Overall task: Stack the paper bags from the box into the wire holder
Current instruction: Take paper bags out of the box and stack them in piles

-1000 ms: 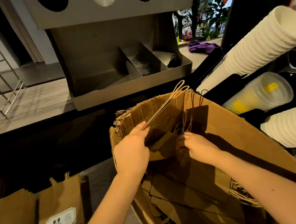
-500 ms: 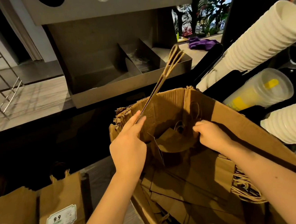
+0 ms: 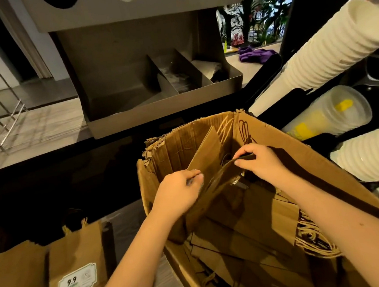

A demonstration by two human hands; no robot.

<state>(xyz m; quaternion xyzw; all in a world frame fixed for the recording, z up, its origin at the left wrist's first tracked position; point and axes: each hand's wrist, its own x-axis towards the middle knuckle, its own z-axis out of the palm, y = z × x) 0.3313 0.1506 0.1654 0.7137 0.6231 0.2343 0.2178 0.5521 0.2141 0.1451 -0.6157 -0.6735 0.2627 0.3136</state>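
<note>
Here, left hand grip pinching paper bags in box, right hand likewise, bag label reads "9.9"

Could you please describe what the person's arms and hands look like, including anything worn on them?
Both are bare. The left forearm and right forearm show no sleeves up to the frame's edge. The left hand and right hand wear no gloves, and no rings, watch or bracelets can be seen. The nails that show look short and unpainted.

Paper bags in box; wire holder far left, cup stacks right.
</note>
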